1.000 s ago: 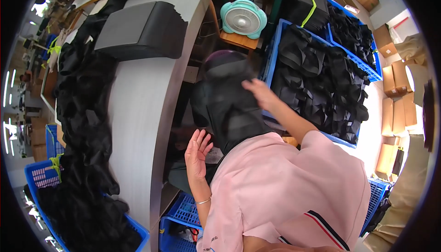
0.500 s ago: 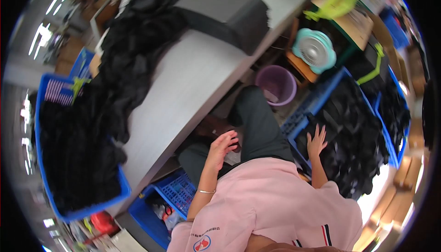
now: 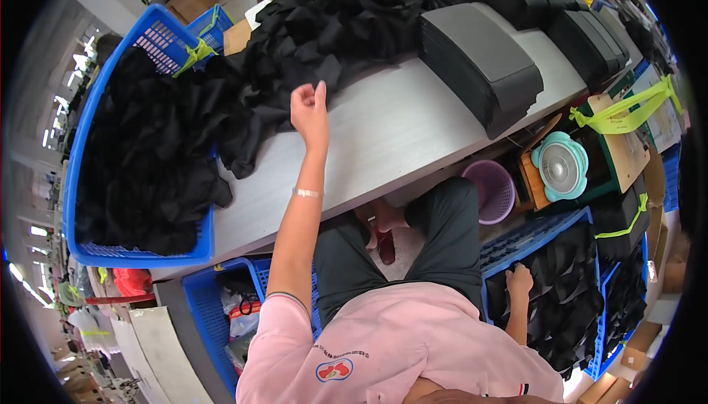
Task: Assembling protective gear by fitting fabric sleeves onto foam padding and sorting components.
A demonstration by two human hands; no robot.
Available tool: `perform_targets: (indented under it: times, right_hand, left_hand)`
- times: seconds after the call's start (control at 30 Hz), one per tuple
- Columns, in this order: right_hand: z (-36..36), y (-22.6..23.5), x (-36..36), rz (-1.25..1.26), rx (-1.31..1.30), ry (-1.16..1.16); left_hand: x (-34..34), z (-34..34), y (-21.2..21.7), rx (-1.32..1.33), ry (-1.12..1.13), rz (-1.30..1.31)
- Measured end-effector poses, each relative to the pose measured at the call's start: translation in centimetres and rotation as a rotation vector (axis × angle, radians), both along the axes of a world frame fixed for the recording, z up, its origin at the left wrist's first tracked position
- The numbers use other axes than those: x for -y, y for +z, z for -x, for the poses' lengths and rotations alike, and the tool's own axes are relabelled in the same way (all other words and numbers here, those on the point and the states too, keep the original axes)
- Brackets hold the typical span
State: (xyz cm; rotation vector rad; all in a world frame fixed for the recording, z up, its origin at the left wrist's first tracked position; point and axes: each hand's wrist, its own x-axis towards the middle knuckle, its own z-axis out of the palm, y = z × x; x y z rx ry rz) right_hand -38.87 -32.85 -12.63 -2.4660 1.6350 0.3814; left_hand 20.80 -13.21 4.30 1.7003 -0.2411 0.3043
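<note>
Black fabric pieces (image 3: 332, 28) lie heaped on the grey table (image 3: 383, 138), w/ the left hand (image 3: 310, 109) raised just at the heap's near edge, fingers loosely curled, gripping nothing. Right hand (image 3: 518, 282) is well below the table, resting on black pieces in a blue crate (image 3: 538, 231) (fingers bent; can't tell if it grips). Purple bin (image 3: 493, 190) sits under the table edge.

- A short-sleeved pink polo shirt (image 3: 383, 345) with a small red-and-blue chest emblem and a striped trim.
- Dark green-grey trousers (image 3: 442, 242).
- A thin pale bracelet (image 3: 306, 192) on the left wrist.
</note>
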Motion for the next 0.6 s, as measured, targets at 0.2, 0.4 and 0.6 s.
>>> perform_targets:
  times: [0.2,0.4,0.6]
  right_hand:
    - [-11.5,6.4,-3.0,-0.012,0.247,0.259]
    - [-19.8,10.7,-5.8,0.096,0.570,0.513]
    - [-29.8,15.0,-12.0,0.059,0.920,0.875]
  left_hand:
    - [-0.7,-8.5,-2.4,-0.197,-0.002,-0.039]
    - [-4.0,1.7,2.2,-0.224,-0.243,0.527]
    - [-8.9,12.8,-4.4,-0.679,-0.285,0.693]
